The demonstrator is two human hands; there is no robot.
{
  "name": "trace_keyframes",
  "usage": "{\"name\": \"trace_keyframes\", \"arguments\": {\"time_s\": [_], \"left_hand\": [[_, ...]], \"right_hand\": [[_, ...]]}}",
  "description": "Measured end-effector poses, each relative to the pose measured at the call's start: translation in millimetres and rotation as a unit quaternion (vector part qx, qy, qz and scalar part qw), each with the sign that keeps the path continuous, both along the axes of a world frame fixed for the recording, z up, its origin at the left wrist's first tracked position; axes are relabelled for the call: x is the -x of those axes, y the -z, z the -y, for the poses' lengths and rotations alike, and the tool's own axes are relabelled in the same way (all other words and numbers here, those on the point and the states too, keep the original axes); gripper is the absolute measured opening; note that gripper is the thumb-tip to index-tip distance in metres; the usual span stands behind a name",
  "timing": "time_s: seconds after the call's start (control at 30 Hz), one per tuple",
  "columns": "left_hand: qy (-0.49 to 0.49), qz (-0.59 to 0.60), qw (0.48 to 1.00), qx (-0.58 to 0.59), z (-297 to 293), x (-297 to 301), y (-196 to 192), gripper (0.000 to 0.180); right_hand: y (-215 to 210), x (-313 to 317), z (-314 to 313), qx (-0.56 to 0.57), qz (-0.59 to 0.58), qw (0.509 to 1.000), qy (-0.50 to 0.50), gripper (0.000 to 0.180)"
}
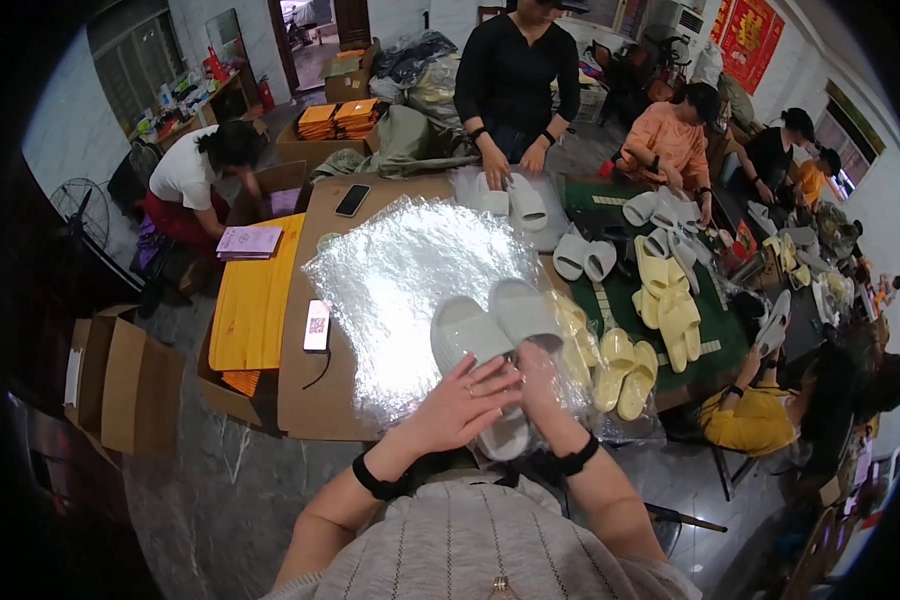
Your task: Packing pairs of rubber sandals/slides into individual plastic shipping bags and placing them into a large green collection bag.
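The left hand [460, 400] lies with fingers spread flat on a pale grey slipper [475, 345]. The right hand [538, 378] appears to grip a second slipper [522, 312] from below, fingers partly hidden, above the clear plastic bags [400, 280] on the bench [320, 400].
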State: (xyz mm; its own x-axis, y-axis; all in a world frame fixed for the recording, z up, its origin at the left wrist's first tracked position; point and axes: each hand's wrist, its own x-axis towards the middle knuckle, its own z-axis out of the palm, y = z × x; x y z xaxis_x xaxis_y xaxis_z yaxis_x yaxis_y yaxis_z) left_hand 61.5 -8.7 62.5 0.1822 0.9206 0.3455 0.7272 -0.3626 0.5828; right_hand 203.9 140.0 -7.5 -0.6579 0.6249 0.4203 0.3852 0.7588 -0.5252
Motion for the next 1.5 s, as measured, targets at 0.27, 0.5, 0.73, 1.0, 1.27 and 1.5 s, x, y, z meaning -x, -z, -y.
{"name": "trace_keyframes", "arguments": {"time_s": [0.27,0.5,0.73,1.0,1.27,1.5], "left_hand": [[0.029,0.008,1.0,0.0,6.6,6.6,-14.1,0.046],[-0.263,0.08,0.959,0.065,27.1,51.0,19.3,0.06],[-0.352,0.026,0.917,0.184,16.5,69.7,65.2,0.067],[-0.34,0.019,0.922,0.186,16.6,73.3,77.7,0.065],[-0.34,-0.017,0.921,0.19,15.9,68.3,80.0,0.068],[-0.344,-0.012,0.92,0.187,19.1,68.1,78.8,0.066]], "right_hand": [[2.8,59.2,-28.6,0.065,0.017,0.996,0.05,0.038],[-60.2,-49.1,24.8,0.364,0.141,0.883,-0.262,0.042],[-123.6,-44.0,4.5,0.434,-0.038,0.895,-0.094,0.02],[-12.5,95.8,-21.5,0.052,0.061,0.994,0.079,0.033],[12.9,47.1,-50.7,0.077,-0.045,0.992,0.089,0.021],[57.0,-84.7,-113.5,0.121,-0.058,0.971,0.2,0.016]]}}
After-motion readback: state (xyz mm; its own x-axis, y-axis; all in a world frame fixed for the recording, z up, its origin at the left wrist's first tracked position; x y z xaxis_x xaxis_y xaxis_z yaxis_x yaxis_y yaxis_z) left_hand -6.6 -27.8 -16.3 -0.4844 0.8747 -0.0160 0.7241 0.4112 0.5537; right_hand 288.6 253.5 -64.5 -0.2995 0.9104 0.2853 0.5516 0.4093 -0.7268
